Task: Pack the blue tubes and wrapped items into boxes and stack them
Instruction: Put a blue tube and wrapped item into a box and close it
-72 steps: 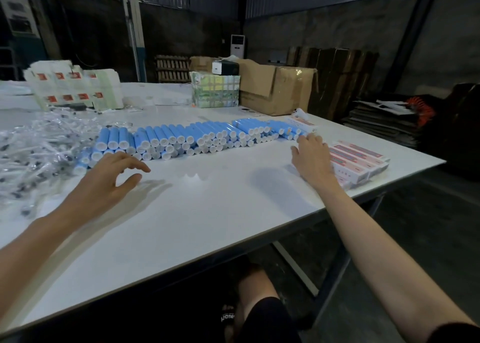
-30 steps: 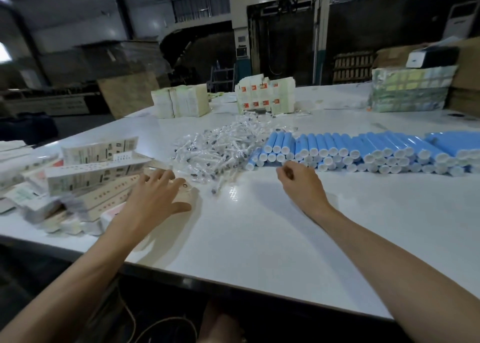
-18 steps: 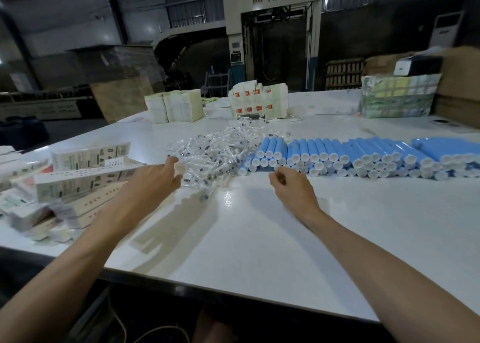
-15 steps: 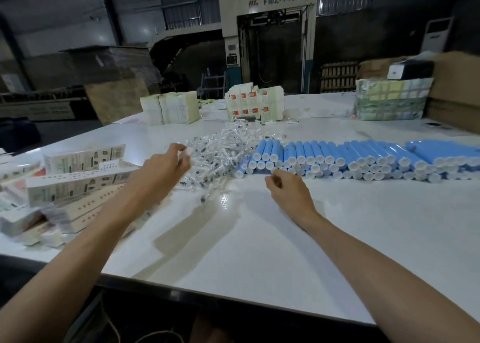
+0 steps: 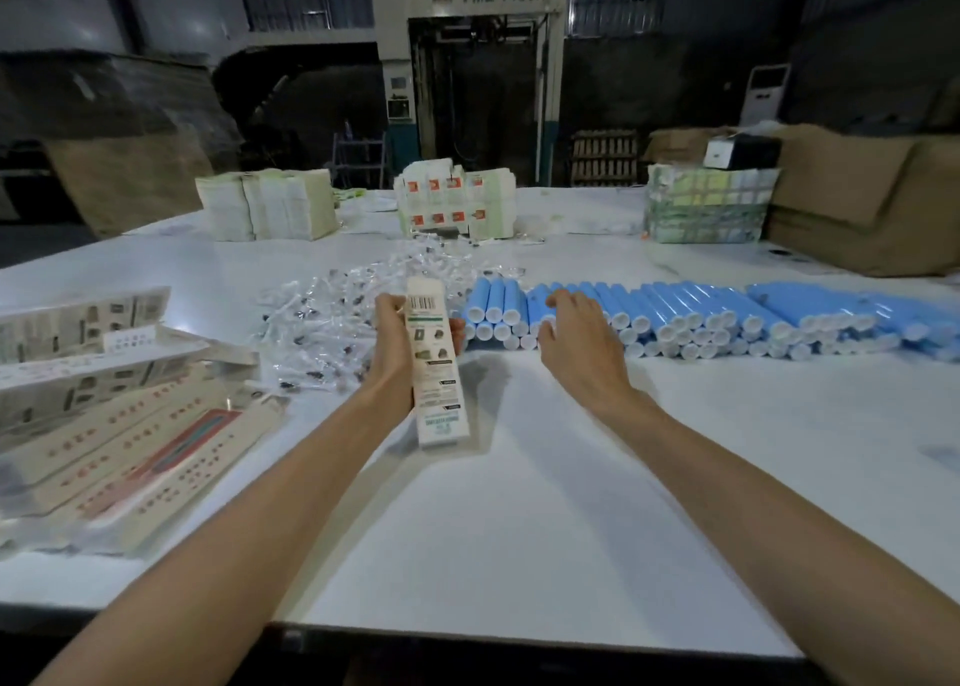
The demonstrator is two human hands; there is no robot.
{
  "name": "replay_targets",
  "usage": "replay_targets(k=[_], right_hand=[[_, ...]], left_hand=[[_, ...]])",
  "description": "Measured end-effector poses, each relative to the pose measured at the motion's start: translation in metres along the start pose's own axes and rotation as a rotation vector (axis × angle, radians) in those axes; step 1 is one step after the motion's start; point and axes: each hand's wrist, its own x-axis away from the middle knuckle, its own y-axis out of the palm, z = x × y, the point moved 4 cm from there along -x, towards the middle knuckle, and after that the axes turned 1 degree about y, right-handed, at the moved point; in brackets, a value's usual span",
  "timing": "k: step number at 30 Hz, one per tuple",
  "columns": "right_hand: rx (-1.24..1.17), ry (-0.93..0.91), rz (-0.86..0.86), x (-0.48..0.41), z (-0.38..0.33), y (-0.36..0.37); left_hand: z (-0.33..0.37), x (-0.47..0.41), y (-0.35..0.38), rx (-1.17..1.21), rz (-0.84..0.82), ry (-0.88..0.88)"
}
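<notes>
My left hand (image 5: 390, 349) grips a long white printed box (image 5: 434, 368) and holds it above the white table (image 5: 519, 529), barcode end pointing away from me. My right hand (image 5: 574, 340) reaches over the left part of a long row of blue tubes (image 5: 701, 316) with white caps, fingers spread and resting on them. A heap of clear wrapped items (image 5: 343, 316) lies behind my left hand. Flat unfolded boxes (image 5: 119, 425) lie piled at the table's left.
At the far side stand stacks of white cartons (image 5: 267, 205), red-marked boxes (image 5: 454, 202), a wrapped greenish bundle (image 5: 709, 207) and a brown cardboard box (image 5: 862, 202). A dark machine frame rises behind the table.
My left hand has brought a white box from the left pile to the middle. My right hand moved forward from the table surface onto the blue tubes.
</notes>
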Motion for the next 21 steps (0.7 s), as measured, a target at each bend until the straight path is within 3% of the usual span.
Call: replay_targets(k=[4,10,14,21], right_hand=[[0.414,-0.106,-0.076,-0.031,-0.002,0.015],[0.761,-0.231,-0.287,-0.036,-0.016,0.039],[0.795,-0.196,-0.279,-0.02,-0.027,0.038],[0.819,-0.1,-0.158,0.001,-0.047,0.026]], left_hand=[[-0.007,-0.002,-0.001,0.068,-0.083,-0.005],[-0.004,-0.001,-0.003,0.042,-0.081,-0.021],[-0.002,0.0,-0.002,-0.018,-0.048,0.02],[0.002,0.01,0.008,-0.066,-0.2,0.101]])
